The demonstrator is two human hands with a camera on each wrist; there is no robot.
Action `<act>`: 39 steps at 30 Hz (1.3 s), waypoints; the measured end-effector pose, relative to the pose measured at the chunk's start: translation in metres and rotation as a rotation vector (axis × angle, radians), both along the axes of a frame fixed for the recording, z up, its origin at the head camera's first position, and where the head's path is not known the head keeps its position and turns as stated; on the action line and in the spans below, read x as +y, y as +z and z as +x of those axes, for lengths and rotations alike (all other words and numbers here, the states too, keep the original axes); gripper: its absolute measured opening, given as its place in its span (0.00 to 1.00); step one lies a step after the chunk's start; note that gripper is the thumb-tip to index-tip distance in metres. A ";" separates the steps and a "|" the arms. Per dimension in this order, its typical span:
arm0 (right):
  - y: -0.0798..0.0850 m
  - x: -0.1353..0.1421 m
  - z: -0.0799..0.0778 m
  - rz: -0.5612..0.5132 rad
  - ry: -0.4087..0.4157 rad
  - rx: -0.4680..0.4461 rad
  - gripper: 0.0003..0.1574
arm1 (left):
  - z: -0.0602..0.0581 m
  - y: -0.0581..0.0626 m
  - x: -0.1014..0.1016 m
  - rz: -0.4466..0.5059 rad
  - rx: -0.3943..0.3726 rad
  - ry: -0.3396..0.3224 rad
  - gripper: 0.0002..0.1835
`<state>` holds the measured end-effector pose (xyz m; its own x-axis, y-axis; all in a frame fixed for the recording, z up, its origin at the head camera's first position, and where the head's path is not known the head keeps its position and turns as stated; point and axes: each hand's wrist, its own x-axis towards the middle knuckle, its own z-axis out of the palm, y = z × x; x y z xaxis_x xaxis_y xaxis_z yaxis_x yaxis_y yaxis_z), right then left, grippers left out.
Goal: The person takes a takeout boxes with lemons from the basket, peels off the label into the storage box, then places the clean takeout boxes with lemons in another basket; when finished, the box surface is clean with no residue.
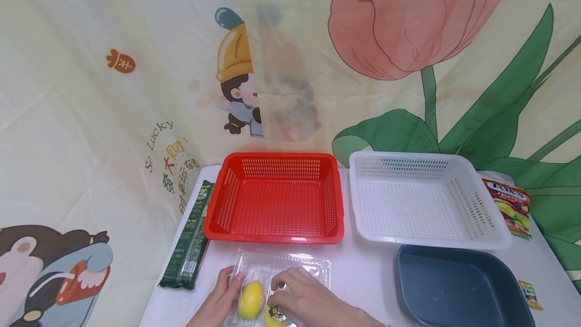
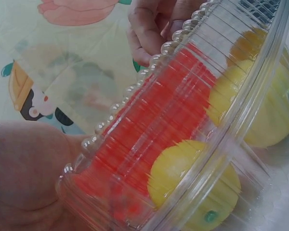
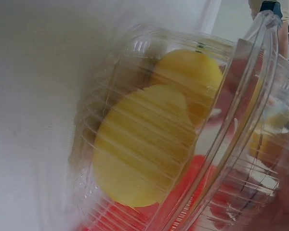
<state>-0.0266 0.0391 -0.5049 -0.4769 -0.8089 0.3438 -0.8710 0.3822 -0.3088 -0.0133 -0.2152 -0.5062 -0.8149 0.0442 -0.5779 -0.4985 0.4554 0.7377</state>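
Note:
A clear plastic clamshell box (image 1: 308, 258) sits on the white table at the front, and several yellow fruits, lemon-like in look, show through it. One fruit (image 1: 250, 300) lies at its left; another (image 1: 272, 317), behind a dark label, is partly covered by my right hand. My left hand (image 1: 221, 296) grips the box's left side, thumb on top. Over the box's right half, my right hand (image 1: 308, 294) has curled fingers; whether they pinch the plastic is hidden. Close up, the left wrist view shows a ribbed fruit box (image 2: 183, 178), the right wrist view two fruits (image 3: 144, 149).
Behind the box stands a red basket (image 1: 274, 239), with a white basket (image 1: 431, 241) to its right. A dark blue bin (image 1: 447, 276) is at front right. A green packet (image 1: 188, 246) lies left; a candy bag (image 1: 508, 206) and small sachet (image 1: 529, 295) lie right.

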 end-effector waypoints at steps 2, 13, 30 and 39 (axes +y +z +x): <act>0.000 0.000 -0.001 -0.022 -0.014 0.044 0.09 | 0.000 0.000 0.000 -0.014 0.014 -0.002 0.43; 0.004 0.008 -0.001 -0.010 -0.010 -0.005 0.26 | -0.002 0.002 0.000 -0.033 -0.021 -0.007 0.45; 0.001 0.004 0.000 -0.119 0.012 0.209 0.05 | -0.001 0.004 -0.002 -0.007 -0.001 -0.026 0.44; -0.003 0.003 0.000 -0.230 0.014 0.172 0.03 | -0.001 0.003 -0.001 -0.005 -0.022 -0.014 0.47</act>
